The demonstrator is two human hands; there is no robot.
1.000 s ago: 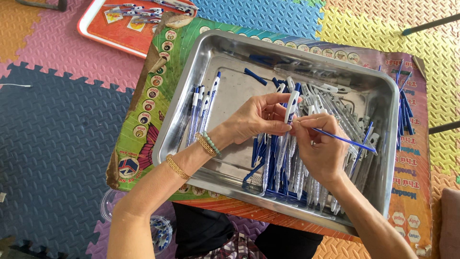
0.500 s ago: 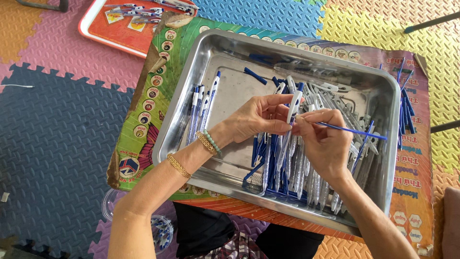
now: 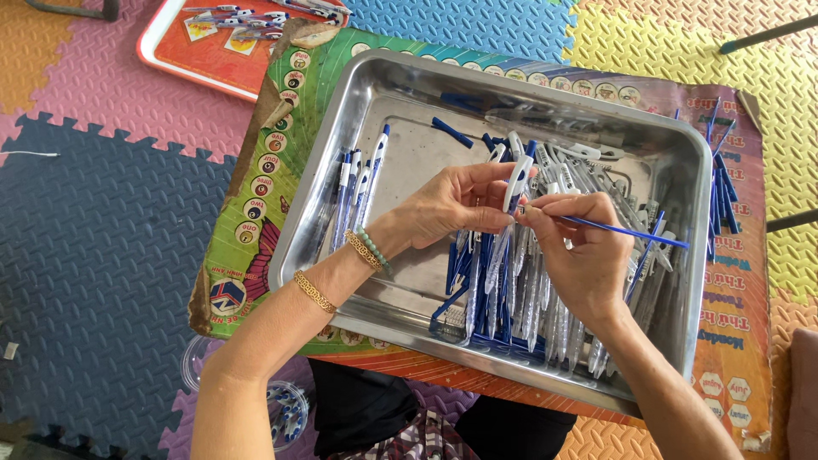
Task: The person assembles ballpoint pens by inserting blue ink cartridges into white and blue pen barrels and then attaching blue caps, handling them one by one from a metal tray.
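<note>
My left hand [image 3: 452, 204] pinches a white pen barrel [image 3: 516, 181] with a blue clip, held upright over a steel tray [image 3: 375, 94]. My right hand [image 3: 584, 255] grips a thin blue ink refill [image 3: 626, 232] whose tip meets the lower end of that barrel. Beneath both hands lies a heap of pen parts [image 3: 528, 298], white barrels and blue pieces. Several assembled pens [image 3: 358, 183] lie in a row at the tray's left side.
The tray rests on a colourful printed board [image 3: 256, 196] set on foam puzzle mats. Loose blue refills [image 3: 720, 192] lie on the board right of the tray. A red tray [image 3: 213, 43] with pens sits at the top left. A clear container [image 3: 285, 409] with pen parts stands near my left forearm.
The refill's tip has been drawn in to the barrel's end, and both hands have shifted slightly together. The tray's contents look unchanged.
</note>
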